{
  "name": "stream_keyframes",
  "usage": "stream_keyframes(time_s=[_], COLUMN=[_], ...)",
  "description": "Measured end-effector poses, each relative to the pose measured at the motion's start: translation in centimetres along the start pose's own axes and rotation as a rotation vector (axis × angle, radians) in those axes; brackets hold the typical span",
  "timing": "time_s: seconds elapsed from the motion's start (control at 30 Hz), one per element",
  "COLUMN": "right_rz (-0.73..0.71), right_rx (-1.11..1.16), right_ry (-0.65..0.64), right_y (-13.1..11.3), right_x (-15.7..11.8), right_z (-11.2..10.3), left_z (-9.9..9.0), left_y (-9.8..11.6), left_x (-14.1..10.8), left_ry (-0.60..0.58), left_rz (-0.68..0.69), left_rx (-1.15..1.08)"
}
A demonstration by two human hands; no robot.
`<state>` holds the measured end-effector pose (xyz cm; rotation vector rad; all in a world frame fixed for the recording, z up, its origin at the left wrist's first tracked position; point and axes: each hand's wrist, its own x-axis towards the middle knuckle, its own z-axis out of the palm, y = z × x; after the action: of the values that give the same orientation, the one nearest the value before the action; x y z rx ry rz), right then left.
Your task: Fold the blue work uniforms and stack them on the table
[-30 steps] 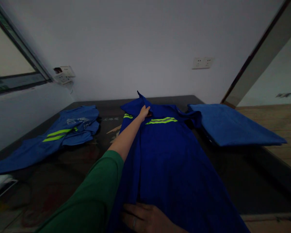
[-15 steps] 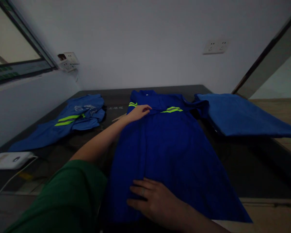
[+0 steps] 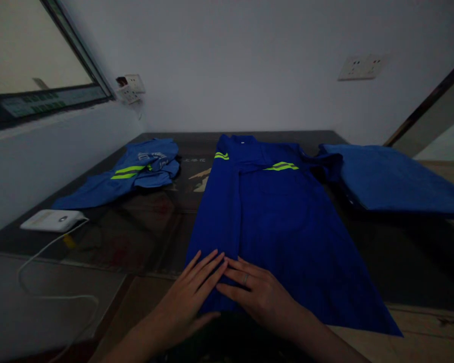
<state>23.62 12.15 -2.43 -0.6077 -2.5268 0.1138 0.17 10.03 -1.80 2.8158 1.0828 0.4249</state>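
While the shirt (image 3: 283, 227) lies spread on the table (image 3: 144, 242), the left hand (image 3: 187, 292) and right hand (image 3: 263, 292) rest on its near end — both loosely stretched out, tips meeting.

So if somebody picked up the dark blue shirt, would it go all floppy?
Probably floppy: the dark blue shirt looks like soft cloth, with one sleeve loosely bent. It likely won't roll, since it's spread out flat. It might slide if pushed, because the dark table looks smooth and shiny.

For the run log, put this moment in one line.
left hand: on dark-blue garment | right hand: on same garment, beside left | around: striped blue garment, white device, blue cloth
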Motion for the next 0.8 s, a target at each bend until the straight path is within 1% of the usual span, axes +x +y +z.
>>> stream_keyframes(time_s=[0.03, 0.1, 0.23, 0.3, 0.37, 0.4, 0.43, 0.5, 0.57, 0.6, 0.67, 0.7, 0.73, 0.8], right_rz=[-0.006, -0.017, 0.007, 0.048, 0.081, 0.097, 0.114, 0.154, 0.211, 0.245, 0.302, 0.356, 0.441, 0.552], right_rx=[-0.004, -0.011, -0.02, -0.019, 0.016, 0.054, 0.102, 0.189, 0.196, 0.16, -0.022, -0.134, -0.231, -0.353], right_ry=[0.014, 0.053, 0.093, 0.088, 0.074, 0.056, 0.029, -0.032, -0.088, -0.114, -0.11, -0.117, -0.118, -0.123], right_y=[-0.1, -0.2, -0.6, -0.7, -0.7, -0.7, -0.5, 0.6, 2.9, 4.6, 9.0, 11.4, 13.9, 18.5], right_x=[-0.1, -0.4, -0.8, -1.4, -2.1, -2.5, -2.8, -3.0, -2.1, -1.2, 1.3, 2.9, 4.5, 7.6], right_z=[-0.1, -0.5, -0.6, -0.2, 0.1, -0.1, -0.7, -2.7, -5.7, -7.2, -9.4, -10.1, -10.2, -9.4], left_z=[0.6, 1.3, 1.7, 1.6, 1.5, 1.4, 1.3, 1.2, 1.2, 1.4, 1.9, 2.2, 2.5, 2.8], left_y=[0.2, 0.1, -0.3, -0.3, 0.0, 0.2, 0.4, 0.8, 1.2, 1.4, 1.6, 1.6, 1.6, 1.6], left_x=[-0.2, -0.2, 0.0, 0.3, 0.6, 0.8, 1.0, 1.4, 1.7, 1.8, 2.0, 2.0, 2.0, 1.9], left_ry=[0.036, 0.092, 0.15, 0.107, 0.017, -0.03, -0.066, -0.1, -0.111, -0.107, -0.08, -0.057, -0.027, 0.043], left_rz=[-0.002, 0.038, 0.138, 0.136, 0.124, 0.115, 0.107, 0.083, 0.042, 0.031, 0.032, 0.044, 0.057, 0.076], left_rx=[0.022, 0.027, -0.007, -0.013, -0.004, 0.007, 0.018, 0.032, 0.037, 0.037, 0.045, 0.052, 0.06, 0.079])
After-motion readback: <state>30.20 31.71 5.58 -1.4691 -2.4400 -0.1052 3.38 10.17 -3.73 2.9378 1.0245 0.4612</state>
